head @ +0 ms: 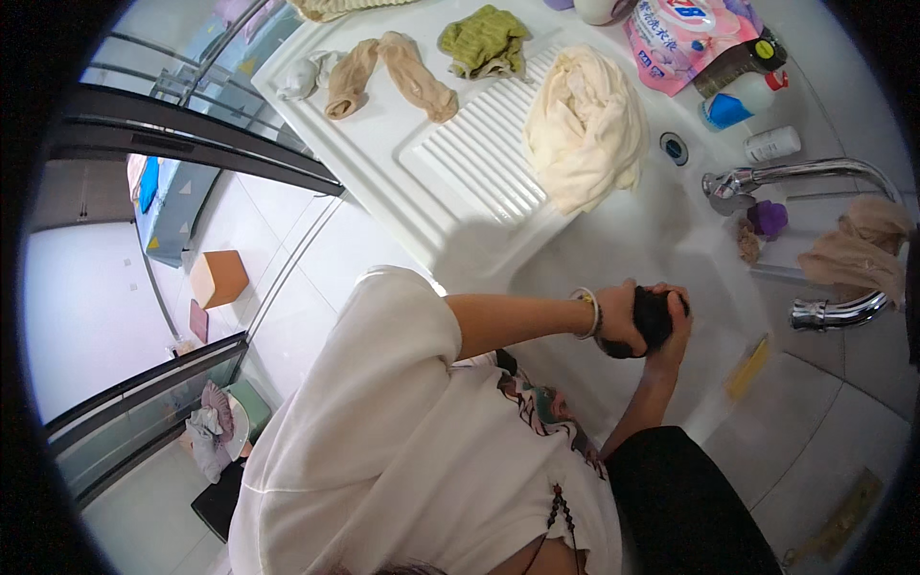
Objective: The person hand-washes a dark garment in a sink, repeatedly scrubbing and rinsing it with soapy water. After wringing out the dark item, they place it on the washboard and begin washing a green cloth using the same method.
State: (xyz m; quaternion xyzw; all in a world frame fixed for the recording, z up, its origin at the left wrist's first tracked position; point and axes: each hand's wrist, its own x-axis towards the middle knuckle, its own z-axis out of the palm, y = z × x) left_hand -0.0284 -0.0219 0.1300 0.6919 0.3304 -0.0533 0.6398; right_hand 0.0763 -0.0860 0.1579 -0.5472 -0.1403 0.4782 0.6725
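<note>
A dark wet-looking bundle of black cloth (652,320) is squeezed between my two hands above the white sink basin (611,251). My left hand (619,316), with a pale bangle at the wrist, grips it from the left. From the right, my right hand (675,327) wraps its fingers around the same bundle. Much of the cloth is hidden by the fingers, so its exact kind cannot be told. A bunched cream cloth (586,129) lies farther off, partly on the ribbed washboard (478,154) and over the basin's edge.
Tan socks (417,75), a whitish cloth (309,74) and a green cloth (485,42) lie on the sink's flat top. A detergent pouch (683,43) and several bottles stand along the back. Beige fabric (855,248) hangs by the chrome faucet (805,172). A yellow object (747,366) rests on the rim.
</note>
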